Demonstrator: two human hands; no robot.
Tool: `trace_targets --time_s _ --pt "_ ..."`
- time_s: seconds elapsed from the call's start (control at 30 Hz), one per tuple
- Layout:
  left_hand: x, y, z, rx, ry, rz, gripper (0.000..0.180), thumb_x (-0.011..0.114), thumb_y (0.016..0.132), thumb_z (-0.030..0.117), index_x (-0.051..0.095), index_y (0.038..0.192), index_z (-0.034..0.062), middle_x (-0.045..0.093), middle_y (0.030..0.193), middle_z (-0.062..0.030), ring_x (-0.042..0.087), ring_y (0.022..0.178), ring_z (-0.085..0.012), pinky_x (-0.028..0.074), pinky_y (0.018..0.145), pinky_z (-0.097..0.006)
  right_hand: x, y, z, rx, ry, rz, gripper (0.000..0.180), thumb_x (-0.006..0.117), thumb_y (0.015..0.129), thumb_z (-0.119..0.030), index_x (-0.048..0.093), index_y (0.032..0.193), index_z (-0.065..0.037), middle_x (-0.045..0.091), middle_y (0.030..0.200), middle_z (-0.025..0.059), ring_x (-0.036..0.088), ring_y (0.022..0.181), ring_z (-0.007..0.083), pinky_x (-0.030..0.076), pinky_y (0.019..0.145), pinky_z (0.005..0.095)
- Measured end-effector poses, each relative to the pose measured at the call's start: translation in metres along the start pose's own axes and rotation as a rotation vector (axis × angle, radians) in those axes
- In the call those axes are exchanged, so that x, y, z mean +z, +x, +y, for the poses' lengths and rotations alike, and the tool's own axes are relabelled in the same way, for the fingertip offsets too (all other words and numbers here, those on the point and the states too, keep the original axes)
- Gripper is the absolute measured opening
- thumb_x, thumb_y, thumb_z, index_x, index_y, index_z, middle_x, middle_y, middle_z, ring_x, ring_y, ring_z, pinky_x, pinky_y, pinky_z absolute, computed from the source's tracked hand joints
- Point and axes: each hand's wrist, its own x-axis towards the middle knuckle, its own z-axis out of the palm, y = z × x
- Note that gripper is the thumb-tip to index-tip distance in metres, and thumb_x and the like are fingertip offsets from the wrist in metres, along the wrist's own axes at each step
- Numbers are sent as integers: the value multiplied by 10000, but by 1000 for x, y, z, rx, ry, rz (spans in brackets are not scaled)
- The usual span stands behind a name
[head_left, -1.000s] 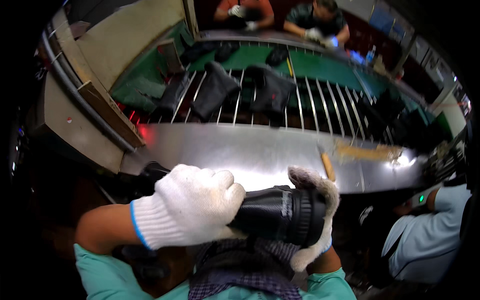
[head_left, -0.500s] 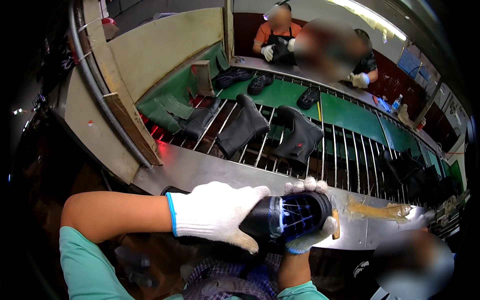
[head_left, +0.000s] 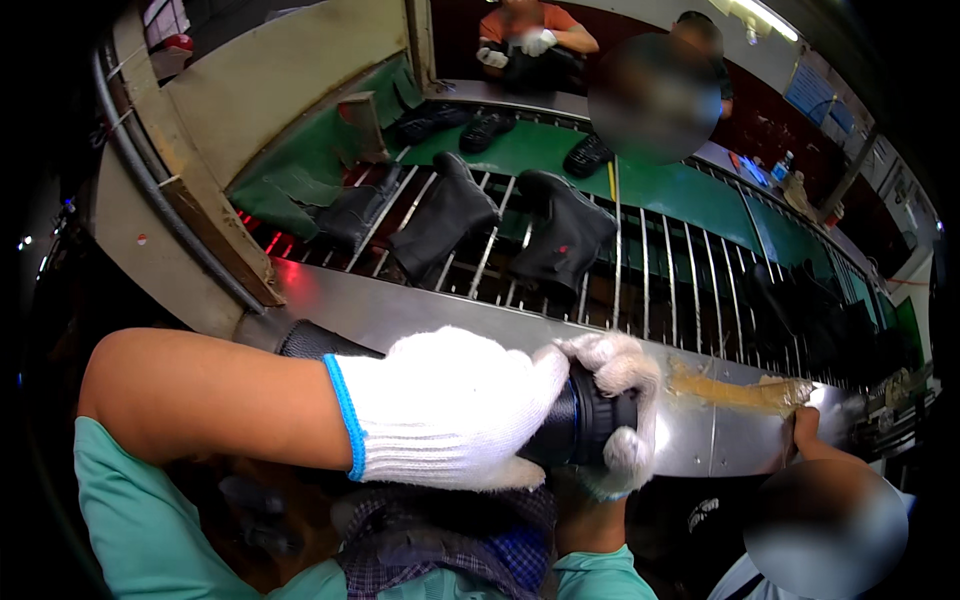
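Observation:
A black boot lies sideways in front of me, its textured shaft showing beyond my left wrist. My left hand, in a white knit glove with blue cuff trim, wraps over the boot from above, its thumb along the lower side. At the right end, a black ridged sole sits against the boot. My right hand, also gloved, curls round the sole end with bent fingers. Part of the sole is hidden under those fingers.
A metal ledge edges a roller conveyor with two upright-lying black boots and several shoes. Brown tape covers the ledge at right, near a co-worker's hand. A wooden post and pipe stand left. Two people work across.
The sole's blue-lit lattice face, visible earlier, is now turned out of sight. My right fingers have closed further round the sole. The wooden-handled tool on the ledge no longer shows. My view has shifted.

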Motion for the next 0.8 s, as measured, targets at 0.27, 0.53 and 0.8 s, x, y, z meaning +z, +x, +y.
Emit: trace_targets --time_s 0.27,0.53,0.8 --pt "-14 25 14 -23 -41 -75 829 744 887 592 503 1323 -71 745 937 -237 761 821 -410 624 667 -510 -36 15 -32 138 -150 -189 207 673 894 -206 654 1029 -50 589 1211 145 601 1207 304 479 1094 487" --pt "-25 39 -5 10 48 54 768 763 845 633 589 1180 -36 755 934 -235 760 867 -426 624 754 -500 -11 58 -48 -223 -962 -308 102 642 892 44 621 983 1 653 1014 147 661 1005 312 544 929 385" --pt "-26 43 -31 -54 128 135 862 798 793 653 564 1234 -50 737 1059 -254 758 931 -422 625 799 -486 -14 62 -10 267 -438 6 356 622 1014 -114 623 1352 -6 642 1352 94 593 1279 188 440 1152 335"
